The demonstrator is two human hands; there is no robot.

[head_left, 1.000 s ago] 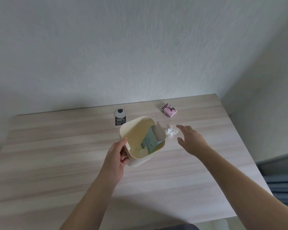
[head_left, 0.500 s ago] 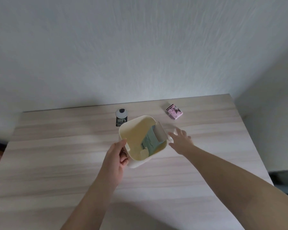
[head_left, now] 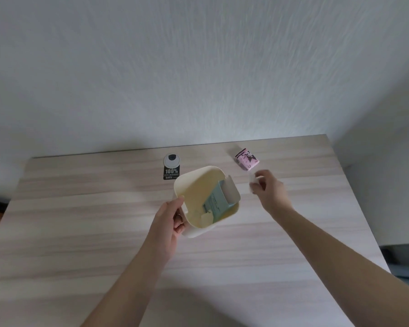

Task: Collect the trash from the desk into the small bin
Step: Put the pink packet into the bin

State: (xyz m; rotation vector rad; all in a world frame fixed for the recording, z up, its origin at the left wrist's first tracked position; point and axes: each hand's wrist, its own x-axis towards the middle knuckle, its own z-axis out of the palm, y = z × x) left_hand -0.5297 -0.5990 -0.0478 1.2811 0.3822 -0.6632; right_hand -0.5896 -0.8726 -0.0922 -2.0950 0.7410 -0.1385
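Observation:
A small cream bin (head_left: 191, 182) stands tilted on the light wooden desk (head_left: 85, 232), with a teal cardboard box (head_left: 216, 202) sticking out of it. My left hand (head_left: 169, 217) grips the bin's near rim. Just right of the bin, my right hand (head_left: 269, 191) is raised a little off the desk, its fingers pinched on a crumpled white scrap (head_left: 253, 182). A pink packet (head_left: 246, 159) lies on the desk beyond my right hand, near the back edge.
A black tag reading 100% with a white round top (head_left: 171, 166) lies behind the bin. The desk meets a white wall (head_left: 198, 67) at the back. The desk's right edge drops off beside a second wall.
My right hand reached to the white scrap beside the bin, closed on it and lifted it. My left hand kept hold of the bin.

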